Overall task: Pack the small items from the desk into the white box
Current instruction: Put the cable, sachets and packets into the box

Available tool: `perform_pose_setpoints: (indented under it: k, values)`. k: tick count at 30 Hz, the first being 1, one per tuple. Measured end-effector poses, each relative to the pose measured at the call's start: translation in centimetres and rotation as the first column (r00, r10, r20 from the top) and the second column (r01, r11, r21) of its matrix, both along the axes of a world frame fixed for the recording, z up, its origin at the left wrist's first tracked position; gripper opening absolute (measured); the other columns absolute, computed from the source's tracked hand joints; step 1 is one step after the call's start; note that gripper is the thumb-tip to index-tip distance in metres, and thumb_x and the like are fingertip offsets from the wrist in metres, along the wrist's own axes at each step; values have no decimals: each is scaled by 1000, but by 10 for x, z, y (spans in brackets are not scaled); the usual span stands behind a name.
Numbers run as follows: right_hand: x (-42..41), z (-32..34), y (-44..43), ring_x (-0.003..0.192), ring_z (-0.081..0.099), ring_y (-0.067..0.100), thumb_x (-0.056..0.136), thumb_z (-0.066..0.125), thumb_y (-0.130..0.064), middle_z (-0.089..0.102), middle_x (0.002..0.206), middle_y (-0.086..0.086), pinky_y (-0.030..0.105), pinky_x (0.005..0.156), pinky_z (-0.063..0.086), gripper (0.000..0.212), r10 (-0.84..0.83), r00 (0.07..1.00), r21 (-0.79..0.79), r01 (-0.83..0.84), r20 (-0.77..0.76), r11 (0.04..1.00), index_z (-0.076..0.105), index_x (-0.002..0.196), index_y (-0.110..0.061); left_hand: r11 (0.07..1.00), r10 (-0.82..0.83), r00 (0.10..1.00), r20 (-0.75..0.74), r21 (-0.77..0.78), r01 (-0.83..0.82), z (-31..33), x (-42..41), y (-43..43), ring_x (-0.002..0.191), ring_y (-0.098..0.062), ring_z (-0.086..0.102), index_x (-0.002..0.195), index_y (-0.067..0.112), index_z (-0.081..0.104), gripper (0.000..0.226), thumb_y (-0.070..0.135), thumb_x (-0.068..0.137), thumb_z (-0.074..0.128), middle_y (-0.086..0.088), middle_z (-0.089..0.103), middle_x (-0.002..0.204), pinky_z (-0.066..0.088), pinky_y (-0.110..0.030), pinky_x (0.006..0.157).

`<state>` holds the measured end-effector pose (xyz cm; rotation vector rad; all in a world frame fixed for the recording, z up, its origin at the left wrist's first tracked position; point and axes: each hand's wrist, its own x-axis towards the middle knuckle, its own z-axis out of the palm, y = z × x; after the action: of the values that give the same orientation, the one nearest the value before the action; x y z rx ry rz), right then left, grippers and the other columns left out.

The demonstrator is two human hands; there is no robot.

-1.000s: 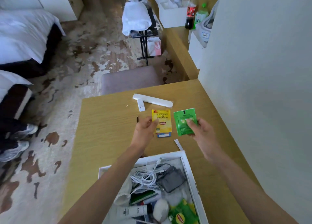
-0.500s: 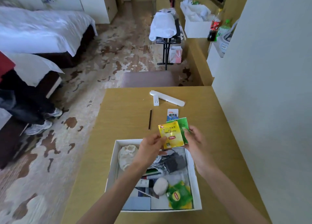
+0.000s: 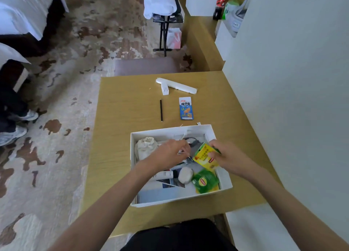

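Note:
The white box [image 3: 171, 130] sits on the wooden desk [image 3: 120, 118], holding a cloth pouch [image 3: 145, 145], cables, a white tube [image 3: 166, 174], a white round lump [image 3: 185, 174] and a green tea packet [image 3: 204, 181]. My right hand [image 3: 229, 157] pinches a yellow tea packet [image 3: 204, 156] with a green packet [image 3: 216, 150] behind it, low over the box's right side. My left hand [image 3: 169, 153] is inside the box over the cables, fingers curled down; whether it holds anything is unclear. A blue snack packet [image 3: 186, 108], a thin black stick [image 3: 161, 110] and a white bar [image 3: 177, 85] with a small plug [image 3: 165, 89] lie on the desk beyond the box.
A white wall [image 3: 283, 99] runs along the desk's right edge. A grey stool [image 3: 145, 66] stands at the far edge. A person's shoes [image 3: 18, 118] and beds are on the left, a luggage rack [image 3: 164, 14] farther back.
Both hands came down from above the desk into the box with the packets. My left hand let go of the yellow packet, which my right hand now holds together with the green one.

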<state>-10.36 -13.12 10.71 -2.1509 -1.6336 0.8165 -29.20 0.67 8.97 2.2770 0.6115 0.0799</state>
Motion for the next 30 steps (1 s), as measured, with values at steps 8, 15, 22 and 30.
perform_pose_setpoints:
  k: [8, 15, 22, 30]
  values:
    - [-26, -36, 15, 102, 61, 24, 89, 54, -10, 66, 118, 1, 36, 82, 49, 40, 519, 726, -357, -386, 451, 850, 55, 124, -28, 965, -199, 970, -143, 147, 219, -24, -9, 16, 100, -22, 60, 107, 19, 62, 19, 26, 94, 50, -6, 68, 110, 49, -35, 82]
    - [-28, -51, 9, 110, 56, 26, 88, 54, -8, 56, 123, 7, 41, 87, 52, 42, 600, 651, -449, -411, 465, 794, 57, 127, -22, 949, -244, 958, -153, 163, 268, -30, -11, 17, 98, -16, 60, 107, 21, 64, 21, 27, 93, 49, 0, 67, 109, 49, -31, 80]
    - [-33, -40, 16, 95, 60, 27, 83, 55, -19, 62, 110, 11, 42, 86, 48, 28, 686, 518, -606, -348, 511, 715, 60, 111, -14, 953, -246, 957, -151, 143, 268, -31, -13, 16, 102, -17, 59, 108, 18, 63, 22, 18, 93, 46, -1, 65, 111, 48, -33, 84]
    - [21, -4, 19, 90, 60, 9, 88, 48, -38, 67, 101, -12, 25, 76, 44, 30, 110, 951, 132, -153, 289, 979, 63, 110, -23, 997, 78, 996, 32, -28, -77, -13, 2, 37, 86, -6, 59, 91, 28, 66, 42, 0, 81, 36, 15, 63, 91, 45, -22, 74]
